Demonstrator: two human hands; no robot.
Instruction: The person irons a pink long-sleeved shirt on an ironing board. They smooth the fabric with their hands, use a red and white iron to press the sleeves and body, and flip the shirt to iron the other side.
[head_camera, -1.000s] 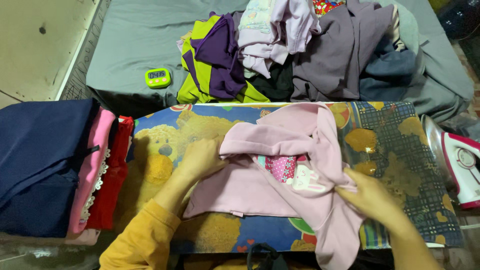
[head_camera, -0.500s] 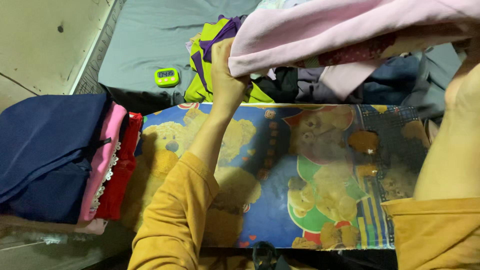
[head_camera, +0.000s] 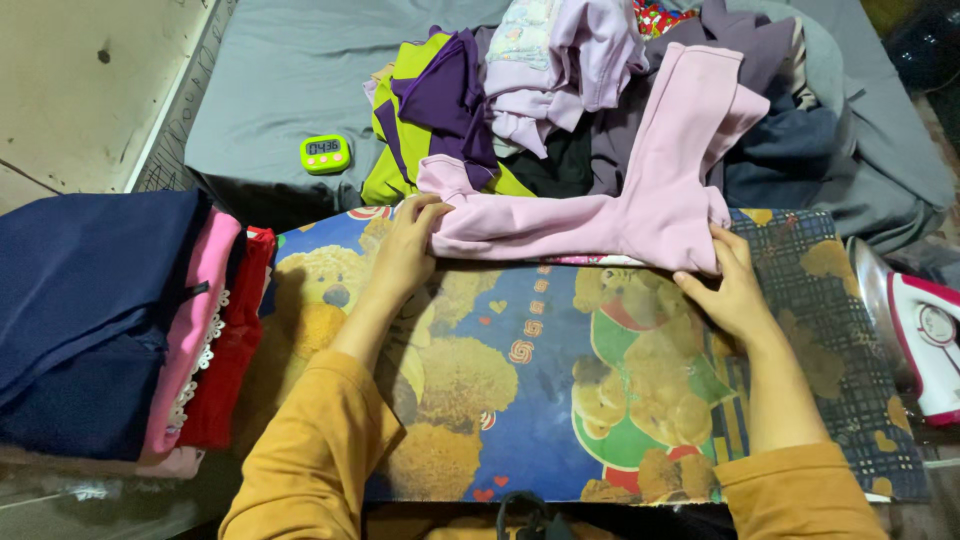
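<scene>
From above, looking down past the yellow sleeves, both hands are on a pink garment (head_camera: 610, 215) that lies along the far edge of the ironing board (head_camera: 520, 400), the board covered in a teddy-bear print. The left hand (head_camera: 405, 250) holds the garment's left end, thumb on top of the fabric and fingers curled beneath the edge, pinching it. The right hand (head_camera: 735, 285) grips the lower right corner of the garment the same way, fingers closed on the cloth. Between the two hands the garment lies stretched flat; beyond the right hand its two legs run up and away over a heap of unfolded clothes (head_camera: 560, 100) in purple, lime, lilac and grey, piled on a grey sheet (head_camera: 270, 80).

Just beyond the left hand, on that sheet, sits a small green timer (head_camera: 325, 153), well apart from the fingers. Out past the left forearm, a stack of folded clothes (head_camera: 110, 320) rests at the board's end: navy on top, then pink with a lace trim, then red. Out past the right hand, at the board's other end, a white and pink iron (head_camera: 925, 335) lies near the edge, not touched.
</scene>
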